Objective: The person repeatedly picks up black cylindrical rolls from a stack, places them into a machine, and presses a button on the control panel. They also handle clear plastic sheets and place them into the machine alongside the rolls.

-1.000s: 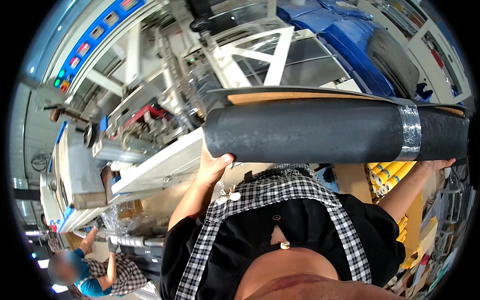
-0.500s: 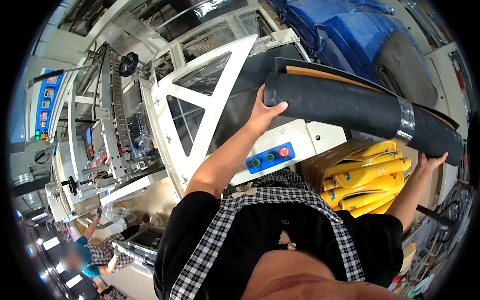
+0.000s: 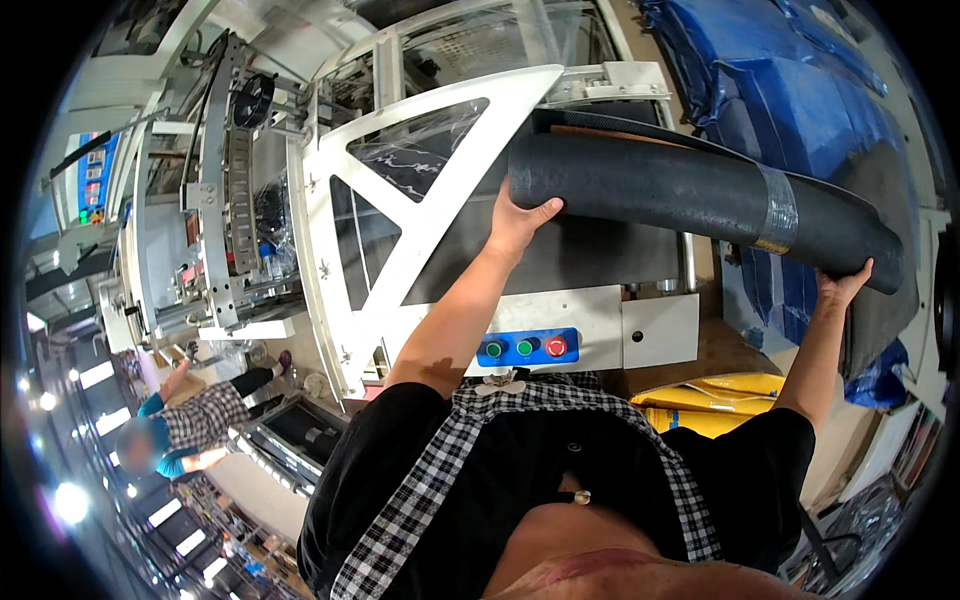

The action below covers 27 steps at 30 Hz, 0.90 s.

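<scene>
A long black rolled mat (image 3: 660,190) lies across both my hands above the machine's dark bed (image 3: 590,260). A strip of clear tape (image 3: 778,212) wraps it nearer its right end, and an orange-brown layer shows along its far edge. My left hand (image 3: 520,215) grips the left end, thumb on top and fingers hidden beneath. At the other end my right hand (image 3: 842,285) supports the roll from below and the near side, its thumb and fingers curled against it. The roll slants slightly down toward the right.
A white triangular frame (image 3: 425,210) rises at the left of the bed. Along the near edge sits a blue button panel (image 3: 528,347). Blue-wrapped bundles (image 3: 790,120) are piled far right; yellow packages (image 3: 710,400) fill a box nearby. Another person (image 3: 190,415) works at the lower left.
The roll and both my hands have shifted left relative to my body, the right end rising somewhat. My view has turned, so the machine bed shows more and the yellow packages less.
</scene>
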Motion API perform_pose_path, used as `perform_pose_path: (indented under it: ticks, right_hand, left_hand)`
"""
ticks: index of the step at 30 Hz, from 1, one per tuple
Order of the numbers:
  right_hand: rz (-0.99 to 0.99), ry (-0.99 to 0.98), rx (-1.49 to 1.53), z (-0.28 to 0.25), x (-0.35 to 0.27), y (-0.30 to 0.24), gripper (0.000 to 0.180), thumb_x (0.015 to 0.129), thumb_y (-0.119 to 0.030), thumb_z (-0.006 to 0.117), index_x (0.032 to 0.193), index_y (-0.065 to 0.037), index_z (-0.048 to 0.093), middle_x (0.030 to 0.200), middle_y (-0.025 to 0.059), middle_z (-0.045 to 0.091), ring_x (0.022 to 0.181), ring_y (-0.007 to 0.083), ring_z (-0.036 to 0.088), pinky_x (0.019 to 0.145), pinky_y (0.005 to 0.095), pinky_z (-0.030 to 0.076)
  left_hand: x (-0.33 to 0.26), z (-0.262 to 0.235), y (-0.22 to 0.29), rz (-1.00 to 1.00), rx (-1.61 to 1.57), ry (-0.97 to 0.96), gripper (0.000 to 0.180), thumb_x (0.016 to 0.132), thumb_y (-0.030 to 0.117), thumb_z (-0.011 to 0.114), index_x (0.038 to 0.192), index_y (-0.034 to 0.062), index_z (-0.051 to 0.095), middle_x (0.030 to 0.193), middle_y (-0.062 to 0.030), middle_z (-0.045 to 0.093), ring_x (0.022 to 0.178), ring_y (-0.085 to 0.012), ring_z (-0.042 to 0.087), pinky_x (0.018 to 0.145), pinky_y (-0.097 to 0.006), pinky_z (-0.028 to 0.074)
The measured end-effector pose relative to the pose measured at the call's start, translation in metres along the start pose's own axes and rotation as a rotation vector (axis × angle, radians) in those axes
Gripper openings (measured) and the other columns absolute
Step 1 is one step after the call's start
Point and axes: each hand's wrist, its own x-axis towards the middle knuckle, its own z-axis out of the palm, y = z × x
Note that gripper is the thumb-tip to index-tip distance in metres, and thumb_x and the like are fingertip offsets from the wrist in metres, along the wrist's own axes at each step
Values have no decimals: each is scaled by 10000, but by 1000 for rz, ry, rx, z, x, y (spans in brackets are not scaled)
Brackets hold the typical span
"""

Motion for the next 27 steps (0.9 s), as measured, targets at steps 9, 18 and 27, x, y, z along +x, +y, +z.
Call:
perform_pose_path:
  ticks: [9, 18, 27]
  right_hand:
    - [170, -84, -82, 33, -13, 73, 655, 857, -547, 487, 1341, -108, 450, 1352, 118, 464, 1209, 339, 460, 993, 533, 397]
    - [287, -96, -209, 61, -59, 122, 673, 796, -596, 562, 1237, -89, 523, 1219, 84, 544, 1092, 266, 527, 880, 431, 471]
    - [535, -176, -598, 60, -8, 100, 894, 678, -547, 755, 1362, -88, 407, 1431, 102, 371, 1255, 257, 400, 1019, 396, 340]
  left_hand:
    - [-19, -64, -11, 152, 225, 277, 830, 714, 159, 833, 1360, -33, 348, 1255, -161, 509, 1114, -237, 523, 984, -325, 408]
    - [-18, -117, -43, 307, 518, 725, 648, 811, 88, 725, 1335, -35, 364, 1148, -120, 546, 1020, -224, 524, 857, -320, 449]
    - [30, -92, -57, 524, -285, 828, 477, 758, 124, 758, 1130, -6, 488, 1007, -115, 522, 855, -230, 569, 757, -352, 498]
